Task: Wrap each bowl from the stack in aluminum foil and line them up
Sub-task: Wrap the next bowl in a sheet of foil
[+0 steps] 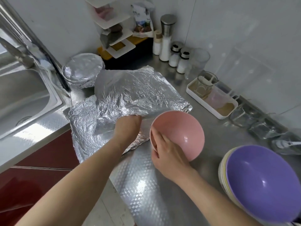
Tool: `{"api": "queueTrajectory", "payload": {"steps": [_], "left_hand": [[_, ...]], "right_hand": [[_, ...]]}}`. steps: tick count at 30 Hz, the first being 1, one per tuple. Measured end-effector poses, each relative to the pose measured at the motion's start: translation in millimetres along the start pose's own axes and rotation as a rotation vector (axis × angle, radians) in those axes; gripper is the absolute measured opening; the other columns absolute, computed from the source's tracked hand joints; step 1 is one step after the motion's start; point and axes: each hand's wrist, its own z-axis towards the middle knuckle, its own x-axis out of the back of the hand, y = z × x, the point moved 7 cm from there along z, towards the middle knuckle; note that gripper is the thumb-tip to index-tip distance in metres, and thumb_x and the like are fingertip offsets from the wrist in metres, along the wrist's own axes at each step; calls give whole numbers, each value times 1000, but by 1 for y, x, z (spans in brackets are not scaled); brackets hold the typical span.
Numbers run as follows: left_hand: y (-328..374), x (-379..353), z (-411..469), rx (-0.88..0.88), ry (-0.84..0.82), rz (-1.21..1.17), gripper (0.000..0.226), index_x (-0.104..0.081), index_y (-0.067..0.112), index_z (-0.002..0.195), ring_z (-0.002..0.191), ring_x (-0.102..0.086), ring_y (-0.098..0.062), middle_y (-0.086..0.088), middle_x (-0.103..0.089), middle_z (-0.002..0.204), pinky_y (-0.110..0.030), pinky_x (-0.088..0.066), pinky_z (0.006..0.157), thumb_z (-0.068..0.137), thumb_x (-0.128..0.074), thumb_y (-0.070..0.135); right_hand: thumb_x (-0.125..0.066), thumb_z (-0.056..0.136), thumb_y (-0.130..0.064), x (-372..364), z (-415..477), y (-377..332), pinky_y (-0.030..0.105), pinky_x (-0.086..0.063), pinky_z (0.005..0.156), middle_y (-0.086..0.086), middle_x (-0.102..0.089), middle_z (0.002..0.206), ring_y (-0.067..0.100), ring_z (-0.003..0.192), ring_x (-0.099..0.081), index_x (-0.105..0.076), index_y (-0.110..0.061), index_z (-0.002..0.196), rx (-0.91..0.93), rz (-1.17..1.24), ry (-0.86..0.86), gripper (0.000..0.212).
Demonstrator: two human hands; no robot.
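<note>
My right hand [169,154] grips the near rim of a pink bowl [180,132], tilted and held just right of the foil. Crumpled aluminum foil sheets [130,95] lie spread on the steel counter, the top sheet lifted at its front edge. My left hand [127,126] holds that front edge, fingers tucked under it and hidden. A bowl wrapped in foil [83,69] stands at the back left by the sink. A stack of bowls with a purple one on top [263,181] sits at the near right.
A steel sink [24,95] lies to the left. Salt and spice shakers [174,53], a white tray with glass jars [211,97] and several glasses [254,123] line the right wall. A white rack [114,30] stands in the back corner.
</note>
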Motion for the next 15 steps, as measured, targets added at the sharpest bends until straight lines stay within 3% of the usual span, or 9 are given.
{"api": "queueTrajectory", "payload": {"steps": [3,6,9,11,13,15], "left_hand": [[-19,52,-6,165,235,-262,21,-68,17,104,78,-67,-34,-11,-72,87,-37,-51,64,100,-48,20],[-38,118,-27,304,522,-636,21,-69,11,89,69,-58,-32,-9,-67,72,-35,-37,60,99,-55,23],[-54,152,-49,415,692,-1229,27,-59,4,72,62,-42,-14,-4,-49,62,-29,-29,60,95,-61,18],[-55,156,-59,480,736,-1699,22,-58,8,73,61,-45,-14,-4,-51,64,-27,-36,60,95,-62,13],[-42,155,-68,518,673,-2064,22,-55,14,76,49,-48,-7,4,-54,58,-19,-40,49,98,-56,7],[-21,145,-74,573,556,-2308,22,-51,15,80,42,-47,-4,5,-54,58,-14,-37,38,99,-51,4]], "right_hand": [[-48,95,-28,3,0,-3,40,-37,106,0,-34,151,24,129,-44,-12,-25,154,-9,16,-18,69],[-52,95,-43,26,3,-3,39,-20,118,-6,-27,156,13,142,-25,-21,-26,153,-154,162,57,68],[-62,86,-52,56,5,-2,36,-32,112,-7,-43,147,12,135,-39,-35,-23,148,-371,594,168,73],[-66,79,-58,66,4,-2,35,-43,103,2,-58,130,17,120,-54,-52,-16,133,-510,907,152,70],[-72,71,-56,66,-4,-6,35,-48,88,9,-65,104,22,100,-62,-63,-13,110,-545,1202,81,59],[-76,67,-49,63,-11,-11,38,-46,79,7,-69,105,24,100,-62,-63,-14,112,-517,1408,7,59]]}}
